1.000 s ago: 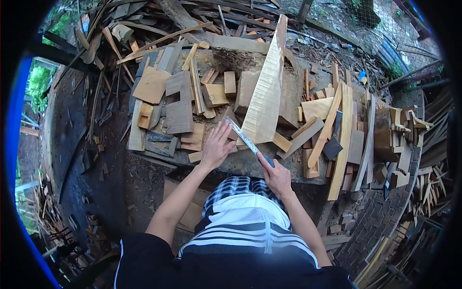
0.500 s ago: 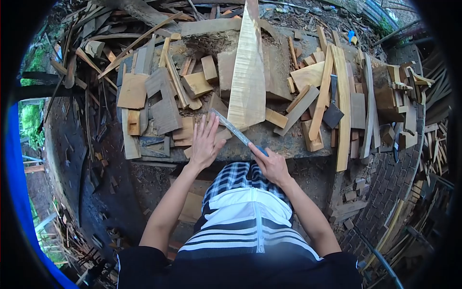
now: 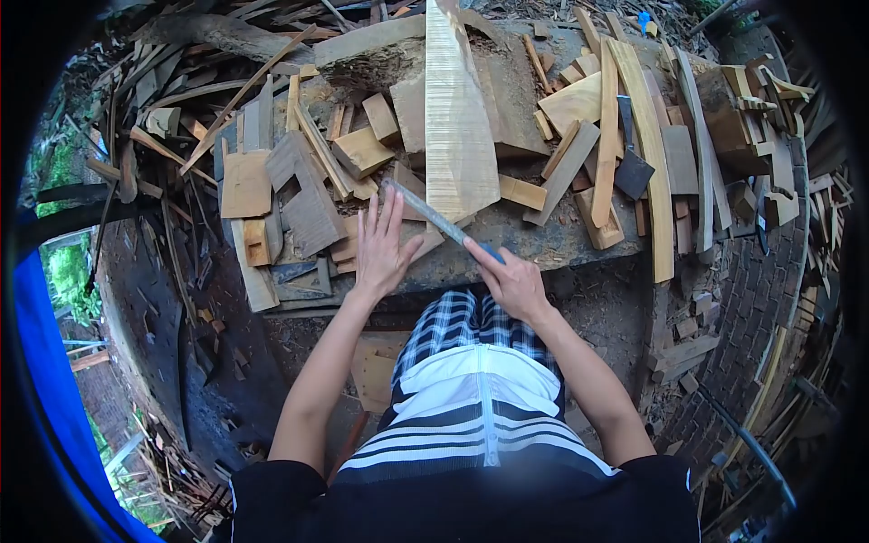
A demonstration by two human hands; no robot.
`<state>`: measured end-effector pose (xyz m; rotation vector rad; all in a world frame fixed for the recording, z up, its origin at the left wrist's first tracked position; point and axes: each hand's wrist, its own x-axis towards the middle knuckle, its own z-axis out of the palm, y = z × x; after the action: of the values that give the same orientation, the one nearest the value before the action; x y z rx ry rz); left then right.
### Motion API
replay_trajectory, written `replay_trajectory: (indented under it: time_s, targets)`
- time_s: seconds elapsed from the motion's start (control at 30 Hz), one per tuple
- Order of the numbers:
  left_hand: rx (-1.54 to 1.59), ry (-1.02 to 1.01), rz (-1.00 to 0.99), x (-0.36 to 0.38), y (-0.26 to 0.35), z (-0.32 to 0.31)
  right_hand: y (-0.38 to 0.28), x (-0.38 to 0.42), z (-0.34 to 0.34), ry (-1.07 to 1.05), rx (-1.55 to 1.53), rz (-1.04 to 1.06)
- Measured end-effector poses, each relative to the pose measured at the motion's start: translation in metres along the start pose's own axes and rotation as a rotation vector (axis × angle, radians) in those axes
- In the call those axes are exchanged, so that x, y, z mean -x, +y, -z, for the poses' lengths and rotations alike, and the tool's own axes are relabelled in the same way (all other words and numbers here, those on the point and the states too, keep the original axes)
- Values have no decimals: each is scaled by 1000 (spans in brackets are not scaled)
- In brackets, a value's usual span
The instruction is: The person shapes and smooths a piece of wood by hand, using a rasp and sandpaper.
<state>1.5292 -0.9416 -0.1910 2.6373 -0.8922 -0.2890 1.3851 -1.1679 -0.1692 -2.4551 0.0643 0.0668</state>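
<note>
In my right hand [image 3: 516, 288] is a long, narrow grey file [image 3: 430, 215] with a blue handle, my fingers wrapped round that end. It slants up and left, crossing close by the near end of a tapered pale board [image 3: 460, 136] marked with fine cross lines. My left hand [image 3: 384, 244] lies flat, fingers stretched out, its fingertips right at the file's far tip. Under and beside that hand are small wood offcuts [image 3: 344, 244] on the worn workbench [image 3: 561, 242]. A short wood block [image 3: 523, 193] sits just right of the board's near end.
Wood scraps crowd the bench, among them a notched grey-brown piece [image 3: 303, 204], a long curved strip [image 3: 654, 163] and a dark square-ended tool [image 3: 634, 174]. Behind lies a heap of offcuts [image 3: 163, 118]. A blue sheet [image 3: 54, 398] hangs at far left, and brick paving [image 3: 724, 317] shows at right.
The view has shifted and turned slightly, and the tapered board now appears more upright. The file has slid a little to the left relative to the board; both hands keep their poses.
</note>
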Motion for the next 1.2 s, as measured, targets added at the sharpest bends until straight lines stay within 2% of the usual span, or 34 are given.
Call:
replay_trajectory:
  time_s: [0.1, 0.17, 0.3, 0.47, 0.57, 0.7, 0.9, 1.07, 1.2]
  targets:
    - [-31, 29, 14, -42, -6, 5, 3, -33, -2, 58, -7, -39]
    - [-11, 47, -1, -43, -4, 4, 2, -26, -7, 103, 6, -25]
    - [-69, -43, -40, -12, 9, -8, 4, 17, -2, 43, 17, -69]
    - [-80, 43, -49, -55, 16, -8, 12, -23, 19, 42, 71, -94]
    - [-162, 90, -68, -51, 15, -9, 19, -21, 27, 40, 110, -69]
    - [-154, -19, -73, -30, 36, -6, 30, 3, 36, -65, 76, -74]
    - [-246, 89, -49, -72, 26, -7, 52, -44, 44, -14, 94, 18]
    - [-221, -21, -22, -42, 53, -4, 56, -12, 55, -102, 94, -10]
    - [-225, 45, 9, -59, 52, -6, 60, -35, 61, -136, 82, -12]
